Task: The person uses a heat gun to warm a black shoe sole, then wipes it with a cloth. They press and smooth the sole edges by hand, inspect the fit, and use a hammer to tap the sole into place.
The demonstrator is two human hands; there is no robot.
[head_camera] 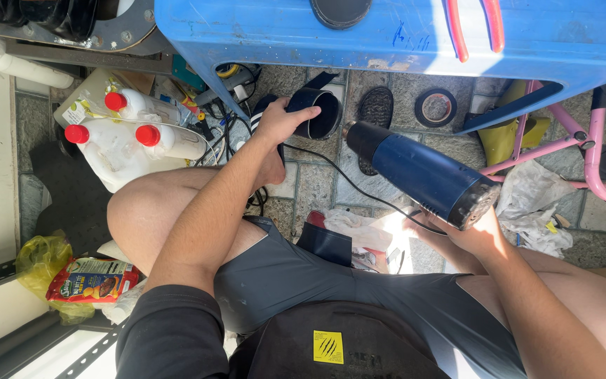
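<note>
Black tube (317,112) within left hand (280,121) fingers

Three white plastic jugs (131,137) with red caps stand clustered on the stone floor at upper left, one bearing a pale label (73,112) with a green patch. At lower left, a flat red snack packet (92,279) with green and yellow printing lies beside a crumpled yellow plastic bag (36,260). A square yellow label (328,347) with black marks sits on dark fabric at bottom centre.
</note>
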